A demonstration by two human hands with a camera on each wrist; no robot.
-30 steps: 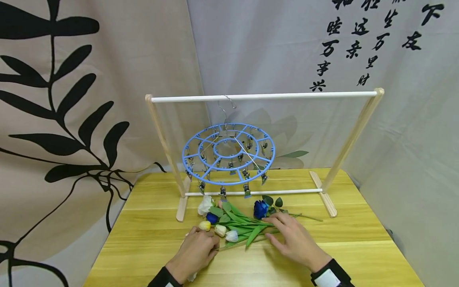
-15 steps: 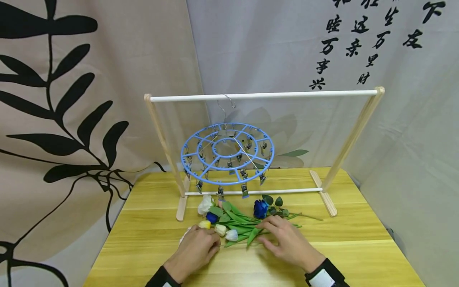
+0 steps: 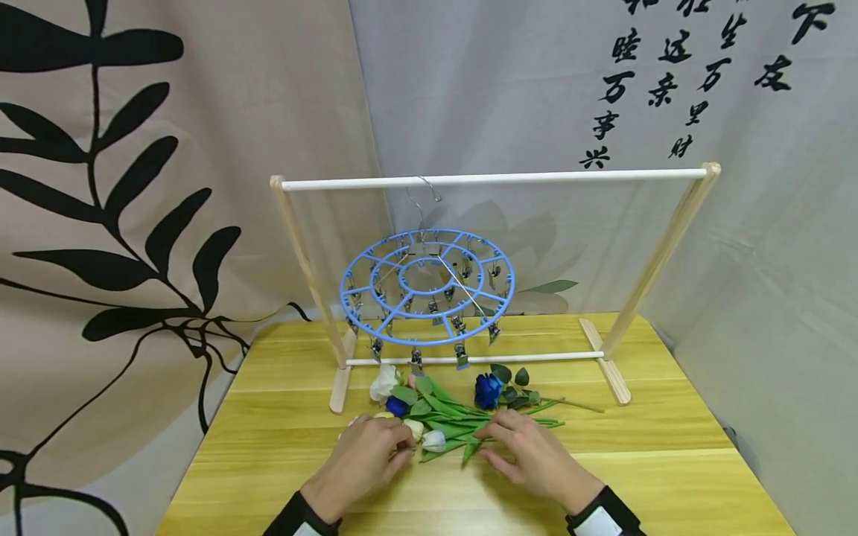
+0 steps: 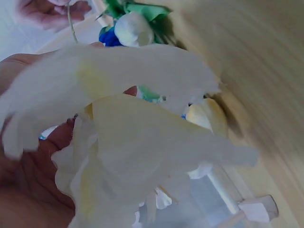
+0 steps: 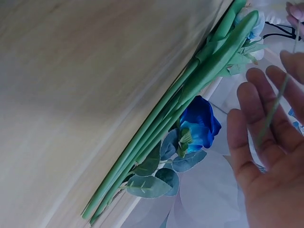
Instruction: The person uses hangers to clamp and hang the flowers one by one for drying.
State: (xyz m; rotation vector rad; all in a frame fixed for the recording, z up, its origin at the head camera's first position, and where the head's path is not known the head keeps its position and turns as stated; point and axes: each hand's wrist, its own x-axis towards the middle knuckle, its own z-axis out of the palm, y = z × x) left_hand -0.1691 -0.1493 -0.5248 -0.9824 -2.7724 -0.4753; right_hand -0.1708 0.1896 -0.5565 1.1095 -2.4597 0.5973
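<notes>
My left hand (image 3: 372, 454) holds a white flower (image 4: 128, 137) with yellow-tinted, ragged petals; its bloom fills much of the left wrist view, below the palm. A thin green stem (image 5: 271, 114) runs from the left fingertips across to my right hand (image 3: 532, 455). There it passes between the right thumb and index finger, the other fingers loosely bent. Just beyond both hands lie artificial flowers: a pale blue-white tulip (image 3: 433, 441), a bunch of green leaves and stems (image 3: 449, 418), a blue rose (image 3: 488, 391) and a white bloom (image 3: 383, 382).
Behind the flowers stands a wooden rack with a white top bar (image 3: 536, 179) and a lower bar (image 3: 536, 358). A round blue clip hanger (image 3: 429, 342) hangs from it, its metal clips (image 3: 461, 353) just above the blooms. Printed cloth (image 3: 469, 97) backs the table (image 3: 657, 461).
My right hand has slid left and slightly toward me, nearer the left hand. The left hand has shifted slightly, now covering more of the yellow tulip. The other flowers stay in place.
</notes>
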